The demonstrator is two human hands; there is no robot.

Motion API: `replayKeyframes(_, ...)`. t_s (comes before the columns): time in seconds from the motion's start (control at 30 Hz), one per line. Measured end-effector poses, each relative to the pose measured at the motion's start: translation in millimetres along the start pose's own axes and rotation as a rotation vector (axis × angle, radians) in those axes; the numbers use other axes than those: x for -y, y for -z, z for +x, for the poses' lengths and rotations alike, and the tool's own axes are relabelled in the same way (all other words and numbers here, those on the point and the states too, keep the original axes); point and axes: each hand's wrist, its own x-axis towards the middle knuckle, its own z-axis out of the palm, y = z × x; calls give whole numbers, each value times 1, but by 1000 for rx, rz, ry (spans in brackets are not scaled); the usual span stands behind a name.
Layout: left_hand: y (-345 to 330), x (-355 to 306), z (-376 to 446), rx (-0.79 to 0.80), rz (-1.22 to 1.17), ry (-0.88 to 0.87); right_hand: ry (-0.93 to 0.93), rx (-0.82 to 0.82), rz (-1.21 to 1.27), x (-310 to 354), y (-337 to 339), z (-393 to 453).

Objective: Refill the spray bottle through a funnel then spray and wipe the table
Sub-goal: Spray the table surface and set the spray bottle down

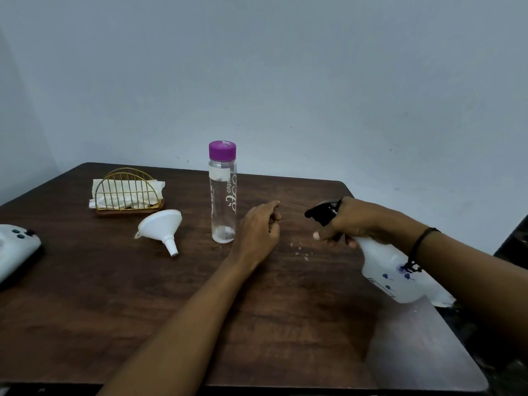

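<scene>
Gripping the spray bottle (383,261) tilted, nozzle aimed far-left over the table (143,310), the right hand (354,221) has fingers on the trigger, presumably to spray. The left hand (260,230) rests loosely curled, empty. The capped water bottle (223,192) looks nearly drained (funnel (163,227) lies tipped aside); napkins (128,192) fill the wire holder (125,190).

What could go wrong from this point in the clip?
1. The right hand aims the spray bottle leftward at the left hand, which may get sprayed instead of the table.
2. The tall clear bottle stands upright right beside the left hand; reaching for the napkins might topple it.
3. The funnel lies on its side and may roll.
</scene>
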Motion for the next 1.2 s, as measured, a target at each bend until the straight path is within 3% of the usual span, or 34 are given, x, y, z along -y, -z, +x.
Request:
replayKeyframes(0.17, 0, 1, 0, -7, -1, -4, 41, -120, 134, 0, 11, 6)
replayKeyframes(0.33, 0, 4, 0, -20, 3, -17, 209, -424, 373, -6, 27, 24)
replayKeyframes(0.57, -3, 5, 0, -48, -6, -30, 247, -725, 585, -29, 22, 67)
replayKeyframes(0.73, -6, 4, 0, -54, -18, -34, 249, -790, 655, -43, 23, 89)
replayKeyframes(0.87, -7, 3, 0, -47, -17, -37, 227, -694, 660, -47, 28, 95)
replayKeyframes(1.0, -7, 5, 0, -42, -5, -26, 319, -632, 652, -54, 26, 95)
replayKeyframes(1.07, -5, 4, -1, -46, -5, -18, 292, -755, 604, -59, 21, 91)
replayKeyframes(1.2, 0, -2, -2, -66, -13, -29, 344, -1245, 448, -60, -10, 62)
